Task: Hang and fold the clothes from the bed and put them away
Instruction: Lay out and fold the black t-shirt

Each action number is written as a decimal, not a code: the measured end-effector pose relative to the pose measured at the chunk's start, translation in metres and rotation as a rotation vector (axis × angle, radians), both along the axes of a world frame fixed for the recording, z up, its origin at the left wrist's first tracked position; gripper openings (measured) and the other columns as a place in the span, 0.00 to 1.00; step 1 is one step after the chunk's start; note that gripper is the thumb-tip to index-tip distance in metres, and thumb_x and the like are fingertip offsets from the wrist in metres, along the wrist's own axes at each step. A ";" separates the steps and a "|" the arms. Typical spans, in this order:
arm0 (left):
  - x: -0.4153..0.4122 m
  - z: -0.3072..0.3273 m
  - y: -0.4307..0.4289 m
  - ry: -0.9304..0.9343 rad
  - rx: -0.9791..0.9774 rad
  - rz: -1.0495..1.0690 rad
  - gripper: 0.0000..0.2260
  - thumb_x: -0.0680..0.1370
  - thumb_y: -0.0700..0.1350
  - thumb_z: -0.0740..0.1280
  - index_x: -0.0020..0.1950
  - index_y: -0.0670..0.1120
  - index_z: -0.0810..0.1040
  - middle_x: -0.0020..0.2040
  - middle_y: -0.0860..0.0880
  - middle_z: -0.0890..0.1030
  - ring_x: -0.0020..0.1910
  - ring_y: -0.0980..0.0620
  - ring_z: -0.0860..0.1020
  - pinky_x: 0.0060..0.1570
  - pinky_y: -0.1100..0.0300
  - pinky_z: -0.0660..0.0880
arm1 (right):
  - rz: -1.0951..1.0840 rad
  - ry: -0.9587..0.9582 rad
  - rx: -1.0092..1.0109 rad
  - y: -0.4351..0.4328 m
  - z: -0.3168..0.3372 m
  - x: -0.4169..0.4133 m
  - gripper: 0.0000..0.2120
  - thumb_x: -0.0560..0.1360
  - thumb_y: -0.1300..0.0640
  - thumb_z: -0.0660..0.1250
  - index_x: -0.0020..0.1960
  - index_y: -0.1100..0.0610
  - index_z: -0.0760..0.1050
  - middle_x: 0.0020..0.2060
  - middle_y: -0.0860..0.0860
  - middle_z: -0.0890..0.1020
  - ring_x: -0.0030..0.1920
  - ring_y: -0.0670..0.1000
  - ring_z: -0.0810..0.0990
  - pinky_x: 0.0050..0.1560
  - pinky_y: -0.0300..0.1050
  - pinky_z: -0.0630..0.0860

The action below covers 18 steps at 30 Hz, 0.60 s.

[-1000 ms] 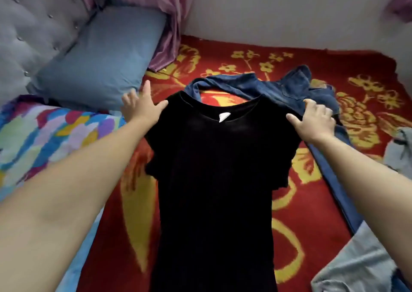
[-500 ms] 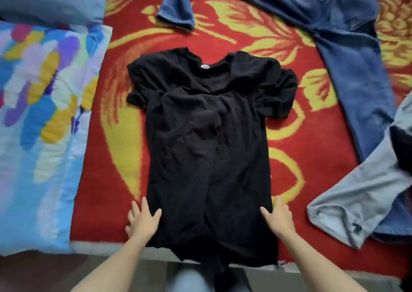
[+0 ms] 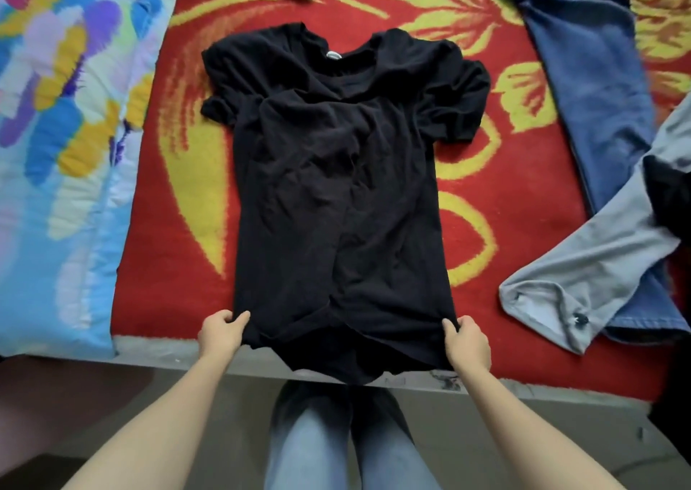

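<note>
A person in pale trousers (image 3: 310,448) stands at the edge of the bed (image 3: 157,349). The left hand (image 3: 220,330) and right hand (image 3: 467,343) are set apart, each clamped on a bottom corner of a black T-shirt (image 3: 336,190). The shirt lies rumpled on a red-and-yellow blanket (image 3: 168,265), collar away, hem hanging over the bed's edge. A multicoloured quilt (image 3: 56,153) lies left; a grey garment (image 3: 598,258) overlaps blue jeans (image 3: 590,78) right.

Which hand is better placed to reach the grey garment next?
Right, probably. The right hand grips the black shirt at the hem corner nearer the grey garment; the left hand grips the far corner.
</note>
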<state>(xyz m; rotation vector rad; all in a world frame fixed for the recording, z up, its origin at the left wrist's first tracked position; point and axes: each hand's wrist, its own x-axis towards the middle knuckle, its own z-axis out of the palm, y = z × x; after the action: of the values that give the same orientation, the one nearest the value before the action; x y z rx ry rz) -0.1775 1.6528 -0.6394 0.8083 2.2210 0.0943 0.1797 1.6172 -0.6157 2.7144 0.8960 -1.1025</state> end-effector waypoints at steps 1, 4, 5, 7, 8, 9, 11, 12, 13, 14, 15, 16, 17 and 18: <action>-0.005 0.003 -0.004 -0.052 0.050 0.027 0.16 0.77 0.45 0.67 0.33 0.41 0.67 0.34 0.42 0.70 0.37 0.46 0.69 0.35 0.53 0.62 | -0.065 -0.004 0.032 -0.003 0.003 0.005 0.13 0.81 0.53 0.56 0.54 0.62 0.72 0.53 0.61 0.79 0.54 0.61 0.75 0.45 0.48 0.66; -0.017 0.016 -0.015 -0.205 0.122 0.185 0.10 0.79 0.45 0.64 0.44 0.39 0.73 0.41 0.43 0.76 0.41 0.44 0.75 0.41 0.53 0.73 | -0.145 -0.036 0.085 -0.014 0.013 0.015 0.13 0.82 0.54 0.52 0.54 0.62 0.70 0.52 0.63 0.78 0.52 0.63 0.75 0.46 0.49 0.67; -0.018 0.022 -0.019 -0.225 0.120 0.204 0.09 0.80 0.45 0.63 0.47 0.39 0.73 0.41 0.43 0.76 0.39 0.43 0.76 0.40 0.52 0.75 | -0.154 -0.047 0.106 -0.016 0.015 0.016 0.13 0.82 0.54 0.51 0.54 0.62 0.69 0.51 0.63 0.78 0.52 0.63 0.75 0.45 0.50 0.66; -0.020 0.033 -0.027 -0.197 0.139 0.176 0.09 0.80 0.44 0.62 0.44 0.39 0.71 0.37 0.45 0.72 0.33 0.48 0.70 0.33 0.58 0.67 | -0.190 -0.054 0.171 -0.016 0.020 0.015 0.13 0.82 0.55 0.50 0.56 0.62 0.68 0.51 0.64 0.77 0.51 0.64 0.75 0.46 0.51 0.66; -0.024 0.034 -0.031 -0.173 0.167 0.159 0.11 0.79 0.44 0.63 0.40 0.40 0.69 0.34 0.46 0.69 0.32 0.49 0.67 0.32 0.58 0.62 | -0.215 -0.050 0.210 -0.016 0.022 0.015 0.13 0.82 0.55 0.50 0.56 0.62 0.68 0.51 0.65 0.77 0.51 0.65 0.74 0.47 0.52 0.66; -0.028 0.038 -0.036 -0.159 0.189 0.158 0.13 0.78 0.43 0.65 0.36 0.41 0.66 0.33 0.46 0.66 0.33 0.48 0.65 0.32 0.58 0.59 | -0.237 -0.043 0.250 -0.016 0.024 0.018 0.13 0.82 0.54 0.51 0.55 0.62 0.68 0.50 0.65 0.77 0.51 0.64 0.74 0.47 0.52 0.66; -0.044 0.043 -0.043 -0.149 0.220 0.178 0.14 0.76 0.43 0.69 0.35 0.39 0.69 0.34 0.44 0.69 0.36 0.48 0.66 0.33 0.59 0.60 | -0.221 -0.028 0.315 -0.018 0.030 0.028 0.13 0.81 0.50 0.55 0.51 0.61 0.69 0.47 0.63 0.78 0.49 0.64 0.74 0.46 0.51 0.65; -0.053 0.046 -0.045 -0.137 0.233 0.211 0.12 0.75 0.43 0.70 0.38 0.36 0.73 0.36 0.43 0.72 0.37 0.49 0.68 0.35 0.59 0.62 | -0.153 -0.030 0.329 -0.021 0.034 0.035 0.15 0.79 0.48 0.58 0.50 0.61 0.69 0.45 0.63 0.78 0.49 0.64 0.75 0.46 0.52 0.66; -0.064 0.049 -0.047 -0.132 0.244 0.251 0.12 0.74 0.44 0.71 0.42 0.35 0.76 0.39 0.42 0.75 0.39 0.49 0.71 0.37 0.58 0.65 | -0.047 -0.039 0.321 -0.024 0.038 0.043 0.16 0.78 0.47 0.61 0.52 0.62 0.70 0.44 0.64 0.79 0.49 0.66 0.76 0.46 0.53 0.67; -0.072 0.051 -0.050 -0.132 0.254 0.286 0.11 0.73 0.44 0.72 0.45 0.35 0.78 0.41 0.42 0.78 0.41 0.49 0.73 0.40 0.56 0.68 | 0.085 -0.056 0.296 -0.027 0.042 0.050 0.19 0.76 0.47 0.64 0.54 0.63 0.70 0.43 0.65 0.80 0.48 0.67 0.77 0.45 0.54 0.68; -0.079 0.053 -0.050 -0.140 0.258 0.301 0.11 0.72 0.43 0.73 0.47 0.36 0.79 0.43 0.42 0.79 0.43 0.49 0.74 0.42 0.54 0.68 | 0.215 -0.082 0.261 -0.029 0.045 0.055 0.22 0.74 0.47 0.68 0.56 0.64 0.70 0.42 0.66 0.80 0.47 0.68 0.78 0.44 0.55 0.70; -0.082 0.053 -0.053 -0.142 0.258 0.303 0.10 0.72 0.42 0.73 0.47 0.37 0.79 0.44 0.42 0.79 0.44 0.49 0.74 0.43 0.54 0.68 | 0.328 -0.102 0.230 -0.032 0.046 0.060 0.25 0.72 0.48 0.71 0.58 0.65 0.71 0.41 0.67 0.81 0.46 0.68 0.79 0.42 0.55 0.71; -0.084 0.051 -0.055 -0.139 0.250 0.310 0.09 0.72 0.42 0.73 0.47 0.38 0.78 0.44 0.42 0.78 0.44 0.49 0.74 0.44 0.53 0.69 | 0.407 -0.111 0.200 -0.034 0.044 0.064 0.26 0.70 0.49 0.72 0.59 0.65 0.71 0.41 0.67 0.81 0.45 0.68 0.79 0.40 0.55 0.71; -0.083 0.048 -0.059 -0.140 0.245 0.322 0.10 0.72 0.41 0.73 0.47 0.38 0.78 0.44 0.43 0.78 0.44 0.48 0.74 0.43 0.53 0.69 | 0.443 -0.107 0.160 -0.036 0.043 0.065 0.27 0.70 0.49 0.73 0.61 0.65 0.70 0.42 0.66 0.82 0.45 0.68 0.79 0.40 0.54 0.70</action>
<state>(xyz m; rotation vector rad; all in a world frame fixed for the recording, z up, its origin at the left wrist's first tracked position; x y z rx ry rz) -0.2607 1.5941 -0.5917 0.5437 2.2130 0.5704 0.2452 1.5813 -0.5730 2.4718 1.5255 -0.8172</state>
